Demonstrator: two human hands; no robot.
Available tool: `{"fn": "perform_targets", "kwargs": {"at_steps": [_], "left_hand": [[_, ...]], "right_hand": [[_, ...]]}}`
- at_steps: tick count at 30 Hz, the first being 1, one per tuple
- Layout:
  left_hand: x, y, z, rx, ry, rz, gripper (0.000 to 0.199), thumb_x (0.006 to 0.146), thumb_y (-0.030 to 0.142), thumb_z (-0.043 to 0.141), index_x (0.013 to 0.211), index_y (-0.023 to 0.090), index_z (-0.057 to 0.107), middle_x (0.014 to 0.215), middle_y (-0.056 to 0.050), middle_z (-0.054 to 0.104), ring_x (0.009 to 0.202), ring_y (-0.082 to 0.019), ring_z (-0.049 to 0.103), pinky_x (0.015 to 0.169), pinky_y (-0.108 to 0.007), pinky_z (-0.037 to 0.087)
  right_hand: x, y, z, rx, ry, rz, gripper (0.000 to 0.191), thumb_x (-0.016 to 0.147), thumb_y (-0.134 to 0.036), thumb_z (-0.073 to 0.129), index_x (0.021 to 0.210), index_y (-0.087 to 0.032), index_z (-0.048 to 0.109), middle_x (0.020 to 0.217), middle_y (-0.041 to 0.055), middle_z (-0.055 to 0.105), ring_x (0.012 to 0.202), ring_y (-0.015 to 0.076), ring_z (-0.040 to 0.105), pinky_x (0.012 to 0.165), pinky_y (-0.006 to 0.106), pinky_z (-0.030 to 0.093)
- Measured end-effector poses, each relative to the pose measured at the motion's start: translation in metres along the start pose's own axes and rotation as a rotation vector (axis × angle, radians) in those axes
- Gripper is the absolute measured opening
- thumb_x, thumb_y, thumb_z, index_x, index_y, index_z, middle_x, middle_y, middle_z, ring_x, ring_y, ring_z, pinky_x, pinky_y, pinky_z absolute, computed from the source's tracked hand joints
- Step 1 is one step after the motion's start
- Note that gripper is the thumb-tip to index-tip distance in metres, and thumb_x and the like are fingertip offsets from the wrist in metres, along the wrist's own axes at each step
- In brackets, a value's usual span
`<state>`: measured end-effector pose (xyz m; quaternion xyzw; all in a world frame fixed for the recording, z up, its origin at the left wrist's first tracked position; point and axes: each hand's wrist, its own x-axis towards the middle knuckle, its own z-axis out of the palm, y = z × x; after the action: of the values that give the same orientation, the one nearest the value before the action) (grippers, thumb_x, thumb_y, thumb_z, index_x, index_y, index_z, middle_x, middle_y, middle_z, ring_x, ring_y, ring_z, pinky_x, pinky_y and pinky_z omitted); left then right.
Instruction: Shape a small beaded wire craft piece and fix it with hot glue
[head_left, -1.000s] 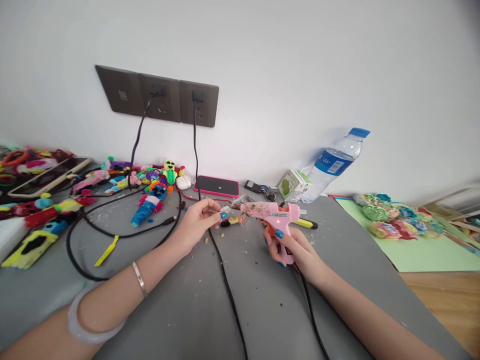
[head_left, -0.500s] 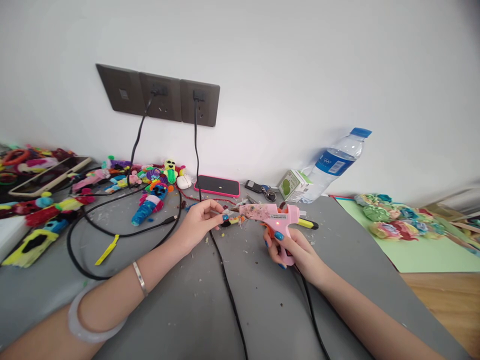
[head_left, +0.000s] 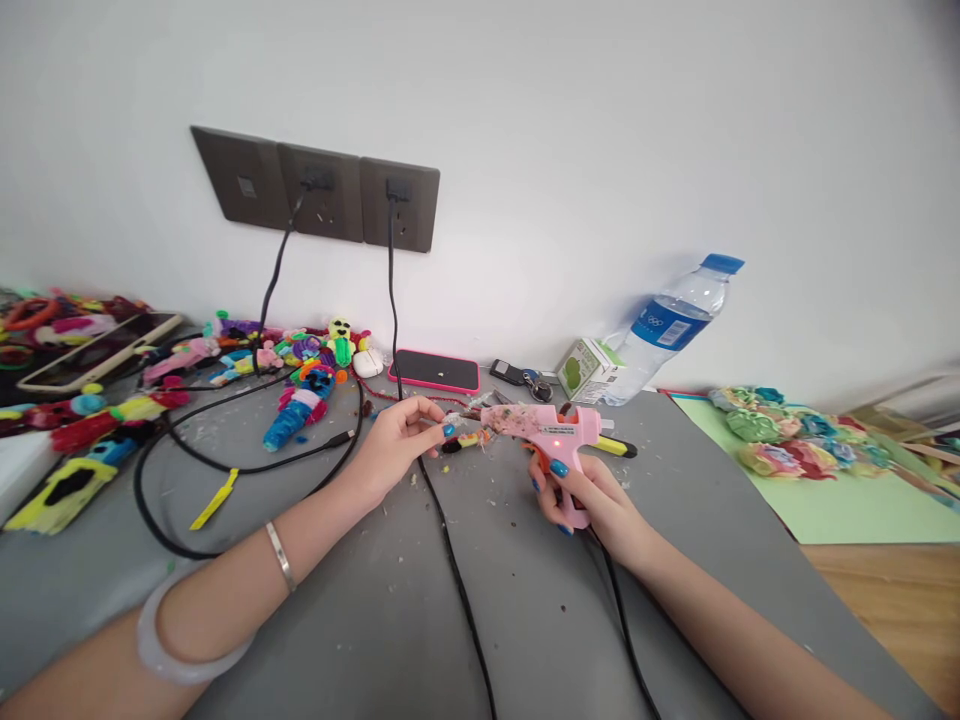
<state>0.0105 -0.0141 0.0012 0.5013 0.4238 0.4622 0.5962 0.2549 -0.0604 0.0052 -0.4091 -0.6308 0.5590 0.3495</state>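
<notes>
My right hand [head_left: 581, 495] is wrapped round the handle of a pink hot glue gun [head_left: 544, 424], its fingers by the orange trigger. Glue residue and bits of fluff cover the gun's front end, and a small light glows on its side. The nozzle points left, at my left hand [head_left: 411, 440], whose thumb and fingers are pinched together near the tip. Whatever those fingertips hold is too small to make out. Behind the nozzle, a small yellow, orange and black fuzzy piece [head_left: 469, 440] lies on the grey table [head_left: 517, 610].
Fuzzy pipe-cleaner figures [head_left: 300, 405] and black cables [head_left: 450, 550] spread over the left side. Along the wall are a pink-edged phone [head_left: 435, 371], keys [head_left: 537, 386], a small green-white box [head_left: 587, 370] and a leaning water bottle [head_left: 664, 330]. A yellow cutter [head_left: 616, 447] lies behind the gun.
The glue gun's nozzle has shifted very slightly to the right, away from my left fingertips. Its light looks redder now. Otherwise both hands hold nearly the same pose.
</notes>
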Motion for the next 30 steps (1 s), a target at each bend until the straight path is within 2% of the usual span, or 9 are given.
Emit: {"fn": "perform_targets", "kwargs": {"at_steps": [13,18,22,26,28,30], "left_hand": [[0.001,-0.006,-0.004,-0.004,0.023,-0.018,0.018,0.071,0.026,0.072,0.082,0.018,0.061,0.071,0.003,0.058,0.061,-0.01,0.054,0.059,-0.024,0.043],[0.001,-0.004,-0.003,-0.04,0.012,-0.016,0.018,0.072,0.028,0.072,0.082,0.018,0.061,0.071,0.002,0.058,0.064,-0.011,0.055,0.058,-0.024,0.044],[0.0,-0.003,-0.003,-0.06,0.003,-0.011,0.02,0.072,0.03,0.073,0.084,0.018,0.062,0.075,0.001,0.059,0.065,-0.011,0.055,0.058,-0.024,0.044],[0.0,-0.002,-0.002,-0.065,0.008,-0.008,0.022,0.072,0.031,0.074,0.086,0.018,0.064,0.077,0.0,0.06,0.066,-0.012,0.055,0.058,-0.024,0.044],[0.0,-0.002,-0.002,-0.07,0.01,-0.009,0.023,0.071,0.032,0.074,0.087,0.018,0.064,0.077,0.0,0.06,0.066,-0.012,0.055,0.058,-0.025,0.044],[0.0,-0.003,-0.002,-0.079,0.011,-0.011,0.024,0.071,0.032,0.075,0.086,0.018,0.063,0.074,0.0,0.06,0.065,-0.012,0.055,0.058,-0.024,0.044]], "right_hand": [[0.001,-0.001,0.0,-0.023,0.007,0.017,0.043,0.093,-0.057,0.044,0.077,-0.018,0.052,0.045,-0.0035,0.047,0.043,0.01,0.028,0.045,0.026,0.022],[0.001,-0.007,-0.007,0.023,0.059,-0.012,0.046,0.094,-0.058,0.041,0.086,-0.017,0.061,0.043,-0.0023,0.047,0.041,0.0115,0.03,0.045,0.028,0.021],[-0.002,-0.017,-0.031,-0.003,0.16,-0.009,0.055,0.092,-0.065,0.036,0.084,-0.018,0.064,0.042,0.0,0.045,0.04,0.014,0.031,0.044,0.03,0.02],[-0.01,-0.027,-0.07,-0.053,0.183,0.042,0.058,0.088,-0.07,0.037,0.094,-0.019,0.065,0.042,-0.0003,0.045,0.041,0.0137,0.03,0.047,0.031,0.023],[-0.018,-0.033,-0.09,-0.096,0.164,0.084,0.06,0.087,-0.071,0.034,0.087,-0.019,0.065,0.041,0.0009,0.044,0.041,0.0122,0.032,0.049,0.033,0.025],[-0.029,-0.039,-0.107,-0.216,0.212,0.152,0.066,0.091,-0.069,0.025,0.077,-0.018,0.064,0.04,0.0029,0.043,0.04,0.0109,0.037,0.05,0.036,0.029]]}}
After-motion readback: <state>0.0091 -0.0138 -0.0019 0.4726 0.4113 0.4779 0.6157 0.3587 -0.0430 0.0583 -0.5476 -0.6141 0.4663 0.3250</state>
